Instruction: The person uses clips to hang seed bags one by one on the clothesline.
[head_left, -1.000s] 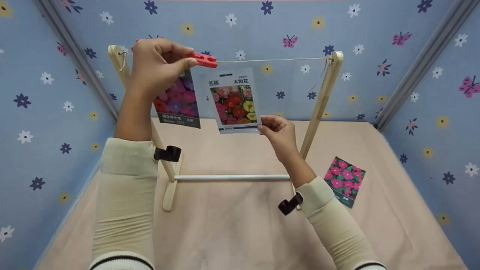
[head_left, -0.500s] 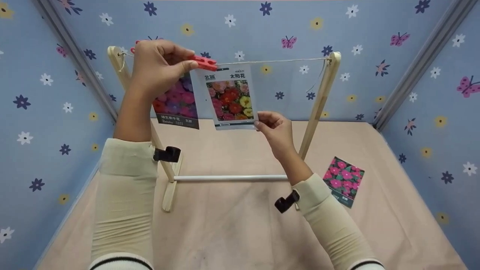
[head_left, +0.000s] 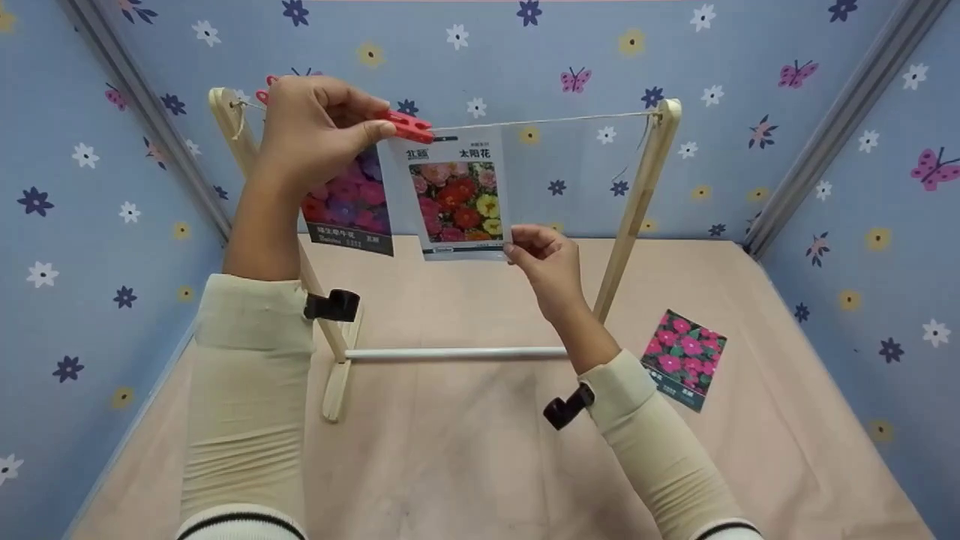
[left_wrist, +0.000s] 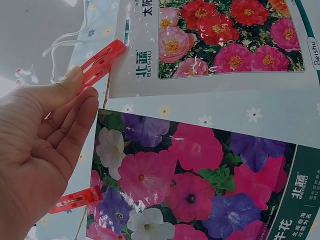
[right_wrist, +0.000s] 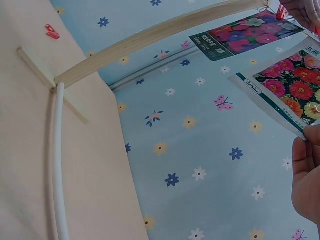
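My left hand (head_left: pixel 311 135) pinches a red clothespin (head_left: pixel 409 126) at the string (head_left: pixel 555 120). The clothespin's tip meets the top left of a white seed packet (left_wrist: pixel 135 70) with a red and yellow flower picture. My right hand (head_left: pixel 547 266) pinches this packet's lower right corner between thumb and fingers. Left of it, a dark-edged petunia seed packet (head_left: pixel 349 206) hangs from the string, partly behind my left hand in the head view. Another red clothespin (left_wrist: pixel 77 199) holds it in the left wrist view.
The string runs between two wooden posts (head_left: pixel 637 202) joined low down by a white rod (head_left: pixel 457 353). A pink-flowered seed packet (head_left: pixel 686 360) lies on the cloth-covered table (head_left: pixel 465 450) at right. In the right wrist view, a loose red clothespin (right_wrist: pixel 52 32) lies near the post's foot.
My right hand has raised the white seed packet and shifted it left, so its top edge now meets the clothespin. My left hand has stayed nearly still at the string.
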